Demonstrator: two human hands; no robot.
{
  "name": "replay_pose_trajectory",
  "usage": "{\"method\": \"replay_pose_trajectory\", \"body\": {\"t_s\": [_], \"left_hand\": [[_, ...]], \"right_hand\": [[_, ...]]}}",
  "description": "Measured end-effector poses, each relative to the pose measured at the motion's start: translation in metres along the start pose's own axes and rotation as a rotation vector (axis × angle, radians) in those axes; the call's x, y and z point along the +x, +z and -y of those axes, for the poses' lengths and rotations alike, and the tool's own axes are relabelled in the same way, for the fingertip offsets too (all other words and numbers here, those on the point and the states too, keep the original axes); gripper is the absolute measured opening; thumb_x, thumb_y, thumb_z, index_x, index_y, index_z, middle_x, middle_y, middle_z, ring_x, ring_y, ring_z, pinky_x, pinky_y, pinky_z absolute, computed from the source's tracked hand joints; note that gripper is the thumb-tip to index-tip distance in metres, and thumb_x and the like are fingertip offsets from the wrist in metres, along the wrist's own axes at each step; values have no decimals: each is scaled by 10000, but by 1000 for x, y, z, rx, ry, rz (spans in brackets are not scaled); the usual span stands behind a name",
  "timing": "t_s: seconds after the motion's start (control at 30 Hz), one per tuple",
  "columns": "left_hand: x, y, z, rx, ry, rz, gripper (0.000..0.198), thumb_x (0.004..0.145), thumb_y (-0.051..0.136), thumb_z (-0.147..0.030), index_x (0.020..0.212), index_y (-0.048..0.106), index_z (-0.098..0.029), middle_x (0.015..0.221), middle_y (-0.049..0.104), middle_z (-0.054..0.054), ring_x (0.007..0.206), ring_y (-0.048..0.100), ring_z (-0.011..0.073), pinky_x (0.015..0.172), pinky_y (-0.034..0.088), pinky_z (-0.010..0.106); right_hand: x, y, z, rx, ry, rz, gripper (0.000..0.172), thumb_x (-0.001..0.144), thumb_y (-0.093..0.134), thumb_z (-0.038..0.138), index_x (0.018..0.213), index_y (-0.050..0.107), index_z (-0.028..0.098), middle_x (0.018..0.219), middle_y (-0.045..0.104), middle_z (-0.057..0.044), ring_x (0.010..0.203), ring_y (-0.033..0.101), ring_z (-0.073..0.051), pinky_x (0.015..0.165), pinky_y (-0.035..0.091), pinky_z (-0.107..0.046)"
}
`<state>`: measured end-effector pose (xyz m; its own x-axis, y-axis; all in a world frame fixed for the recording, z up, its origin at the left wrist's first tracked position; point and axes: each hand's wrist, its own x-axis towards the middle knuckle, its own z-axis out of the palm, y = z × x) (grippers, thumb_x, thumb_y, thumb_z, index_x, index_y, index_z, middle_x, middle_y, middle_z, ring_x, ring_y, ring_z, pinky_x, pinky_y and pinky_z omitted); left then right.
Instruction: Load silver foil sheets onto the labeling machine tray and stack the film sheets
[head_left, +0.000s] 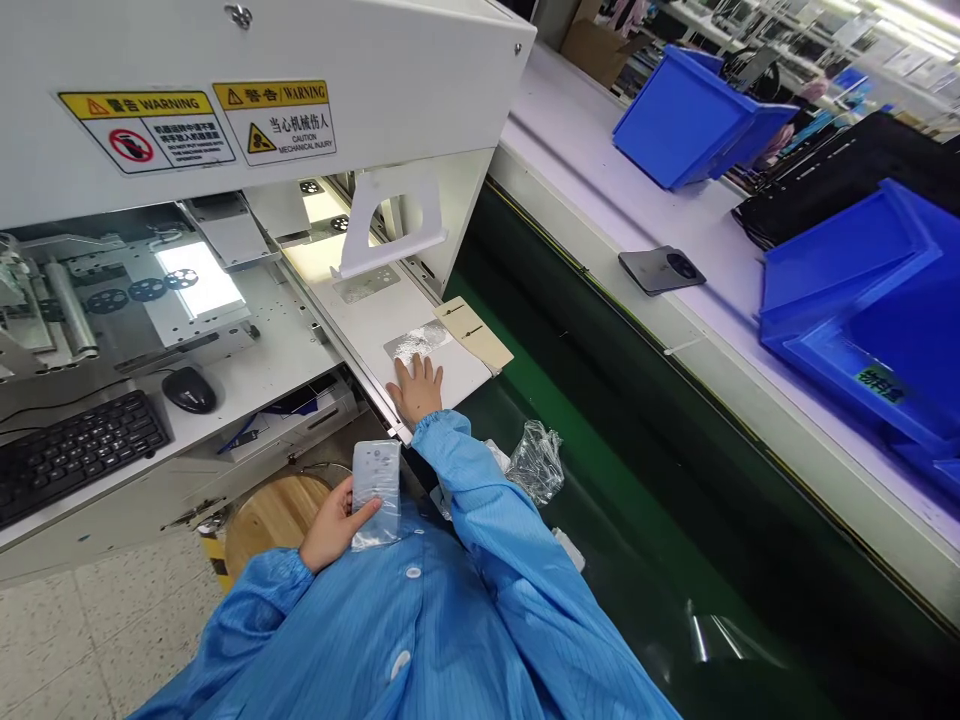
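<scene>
My left hand (335, 525) is held near my chest and grips a smartphone-sized device in a transparent plastic sleeve (376, 490), with its back facing up. My right hand (416, 390) lies palm down, fingers apart, on a crinkled silver foil patch (415, 344). That patch sits on a grey sheet on the white sliding tray (442, 375) of a white machine. A tan card (474, 333) lies on the tray just beyond my fingers. A crumpled transparent plastic bag (535, 463) rests to the right of my right forearm.
The white machine housing (285, 60) with warning labels overhangs the tray. A keyboard (75, 455) and mouse (189, 389) sit on its left shelf. To the right run a green conveyor belt (600, 400) and a white bench with a dark phone (661, 269) and blue bins (694, 120).
</scene>
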<state>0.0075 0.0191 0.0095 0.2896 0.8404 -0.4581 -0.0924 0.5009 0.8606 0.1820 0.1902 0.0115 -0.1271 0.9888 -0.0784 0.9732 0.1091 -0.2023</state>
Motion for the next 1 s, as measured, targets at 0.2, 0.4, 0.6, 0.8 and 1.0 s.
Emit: {"method": "replay_pose_trajectory", "body": {"t_s": [0.2,0.4,0.6,0.8,1.0], "left_hand": [[1,2,-4,9,8,-12,600,662,793,-531,1075,597,-143,956,740,105,846,705,281,757,581,403],[3,-2,-1,-1,0,9,616,665,791,-540,1093,598,-141,985,739,116,869,705,289,771,582,414],[2,-1,-5,9,-7,8,628,669,785,-542,1108,583,-140,984,738,115,865,706,289,774,583,417],[-1,-1,-5,13,-21,-25,645,637,791,-573,1079,589,-148,953,741,105,844,708,289,762,589,420],[3,0,-2,5,-27,-13,640,636,795,-562,1084,595,-151,947,743,101,822,709,282,738,591,414]], "right_hand": [[1,-6,4,3,-16,15,574,996,324,505,1492,320,216,1566,225,-173,1430,171,-390,1118,112,-616],[-2,-7,9,17,-12,-8,616,991,327,516,1528,223,231,1561,234,-178,1424,199,-384,1117,140,-604],[16,-2,10,-6,-83,-67,612,994,319,513,1518,254,202,1572,209,-168,1446,132,-373,1131,106,-606],[25,4,9,-32,-69,-20,631,998,302,513,1488,311,117,1553,247,-198,1436,174,-363,1137,53,-618],[-4,10,8,-53,-38,-65,666,984,320,543,1484,316,104,1536,271,-222,1425,187,-380,1126,42,-633]]}}
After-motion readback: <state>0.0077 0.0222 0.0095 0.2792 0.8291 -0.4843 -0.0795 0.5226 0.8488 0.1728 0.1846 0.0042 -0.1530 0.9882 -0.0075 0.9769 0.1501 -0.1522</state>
